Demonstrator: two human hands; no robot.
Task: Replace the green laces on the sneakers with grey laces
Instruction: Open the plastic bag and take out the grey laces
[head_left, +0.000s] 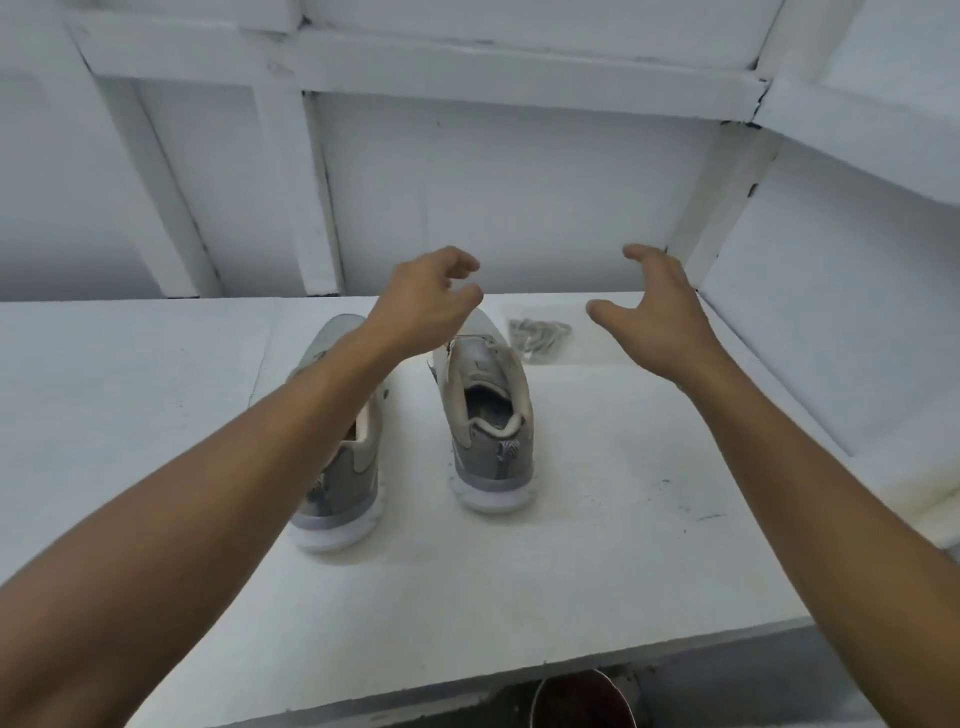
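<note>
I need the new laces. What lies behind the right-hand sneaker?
A bundle of grey laces, seemingly in a clear bag, lies beyond the right-hand sneaker, to the right of its toe. The left hand hides part of that toe.

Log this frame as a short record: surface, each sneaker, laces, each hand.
surface: white table
left sneaker: upright, heel toward camera, partly hidden by left forearm
right sneaker: upright, heel toward camera
grey laces: bundled on table beyond right sneaker
green laces: cannot tell
left hand: loosely curled, above sneaker toes, holding nothing
right hand: open, raised near grey laces, holding nothing
</note>
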